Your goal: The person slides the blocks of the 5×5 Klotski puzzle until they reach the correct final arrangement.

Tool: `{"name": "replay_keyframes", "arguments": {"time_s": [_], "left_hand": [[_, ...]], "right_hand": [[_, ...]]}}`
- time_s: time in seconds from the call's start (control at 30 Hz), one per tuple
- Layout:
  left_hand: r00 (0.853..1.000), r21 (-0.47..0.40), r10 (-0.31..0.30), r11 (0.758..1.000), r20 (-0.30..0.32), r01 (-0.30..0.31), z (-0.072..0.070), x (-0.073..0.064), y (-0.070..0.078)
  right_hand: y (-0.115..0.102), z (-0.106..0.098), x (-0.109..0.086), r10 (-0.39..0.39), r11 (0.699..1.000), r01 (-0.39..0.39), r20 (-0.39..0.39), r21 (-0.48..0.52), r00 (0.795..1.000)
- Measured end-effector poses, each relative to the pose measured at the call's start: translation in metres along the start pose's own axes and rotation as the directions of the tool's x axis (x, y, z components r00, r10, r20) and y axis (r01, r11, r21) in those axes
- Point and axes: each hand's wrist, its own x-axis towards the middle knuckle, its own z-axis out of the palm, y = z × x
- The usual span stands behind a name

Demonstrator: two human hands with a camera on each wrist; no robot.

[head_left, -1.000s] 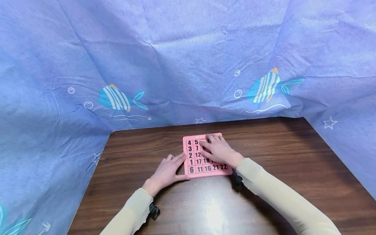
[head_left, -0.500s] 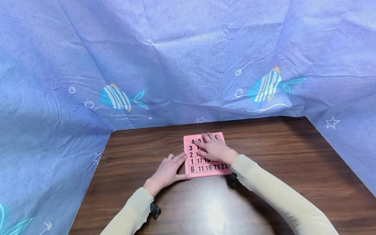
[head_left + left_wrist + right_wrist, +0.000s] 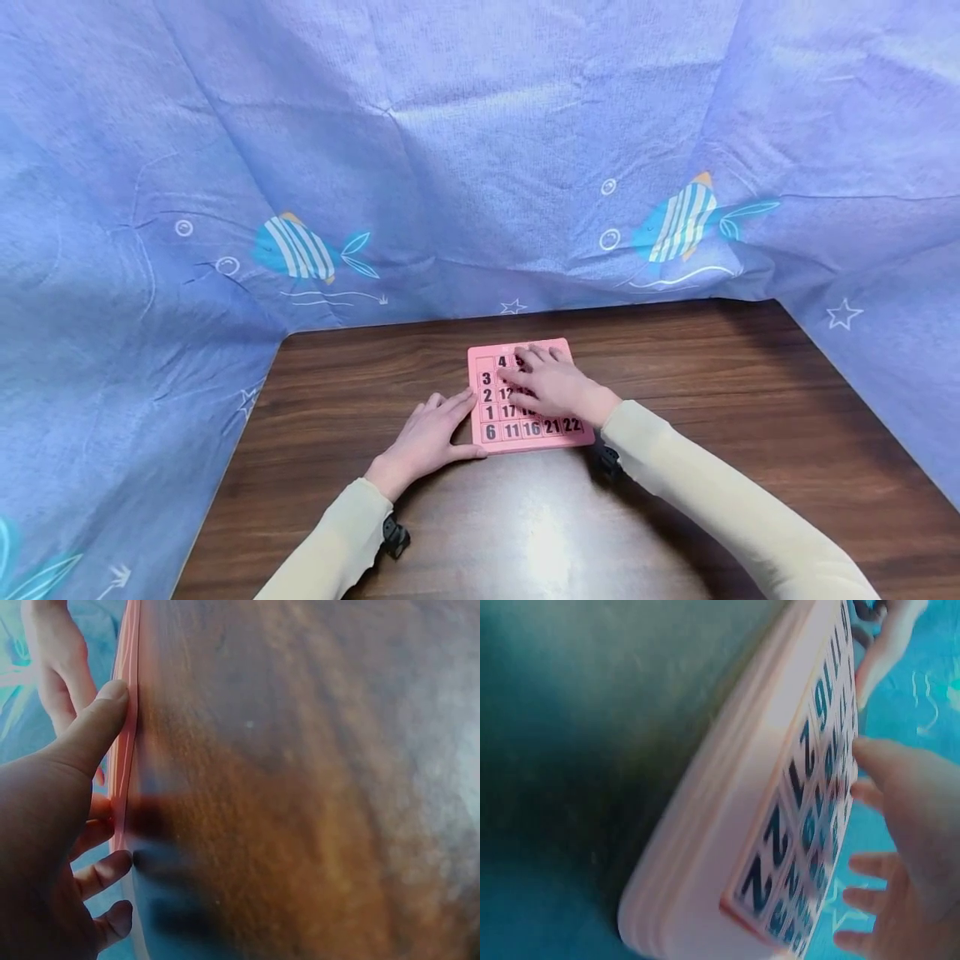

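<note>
A pink number slide puzzle [image 3: 531,446] lies flat on the table, its tiles printed with black numbers. The upper-left slot of its grid is vacant, with the 4 tile [image 3: 502,362] just right of it. My left hand [image 3: 422,440] holds the near left corner, thumb at the front edge and fingers along the left side. In the left wrist view the thumb [image 3: 101,712] presses the puzzle's thin pink edge. Over the upper right tiles spreads my right hand [image 3: 551,385], fingertips on the tiles and hiding several of them. Its fingers are extended in the right wrist view.
The dark wood-grain table [image 3: 675,358] extends around the puzzle on all sides. A blue cloth [image 3: 480,167] with striped fish hangs behind it and along the sides. Each wrist carries a small black device [image 3: 395,536].
The 4 and 5 tiles have slid right along the top row, leaving the upper-left slot vacant. My right hand went left, then back slightly right. My left hand has stayed put.
</note>
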Motion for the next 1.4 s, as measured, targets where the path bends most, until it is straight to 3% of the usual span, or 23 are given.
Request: {"name": "replay_keyframes", "arguments": {"time_s": [0.13, 0.3, 0.57, 0.73, 0.87, 1.03, 1.2, 1.4], "left_hand": [[1.0, 0.013, 0.013, 1.0, -0.011, -0.013, 0.001, 0.0, 0.0], [1.0, 0.011, 0.011, 1.0, -0.014, -0.01, 0.001, 0.0, 0.0], [1.0, 0.012, 0.019, 1.0, -0.011, -0.019, 0.001, 0.001, 0.001], [1.0, 0.015, 0.021, 1.0, -0.011, -0.021, 0.002, 0.0, 0.001], [0.999, 0.029, 0.026, 0.999, -0.026, -0.025, 0.001, 0.0, 0.001], [0.999, 0.045, 0.028, 0.999, -0.038, -0.026, -0.002, 0.0, -0.001], [0.998, 0.057, 0.033, 0.998, -0.048, -0.03, -0.004, 0.0, -0.001], [0.999, 0.059, 0.034, 0.998, -0.042, -0.032, -0.003, 0.0, 0.0]], "right_hand": [[-0.011, -0.004, -0.001, -0.068, 0.998, 0.068, 0.039, -0.005, 0.997], [-0.014, -0.005, 0.004, -0.016, 0.999, 0.017, 0.037, -0.043, 0.999], [-0.011, -0.005, 0.014, 0.047, 0.999, -0.047, 0.043, 0.006, 0.998], [-0.02, -0.009, 0.006, -0.027, 0.999, 0.028, 0.065, -0.023, 0.998], [-0.028, -0.011, -0.004, -0.107, 0.993, 0.108, 0.039, -0.047, 0.994], [-0.031, -0.01, -0.013, -0.142, 0.988, 0.142, 0.005, -0.059, 0.99], [-0.028, -0.011, -0.009, -0.087, 0.996, 0.087, -0.004, -0.032, 0.996], [-0.02, -0.007, 0.002, -0.006, 0.999, 0.008, 0.052, -0.037, 0.999]]}}
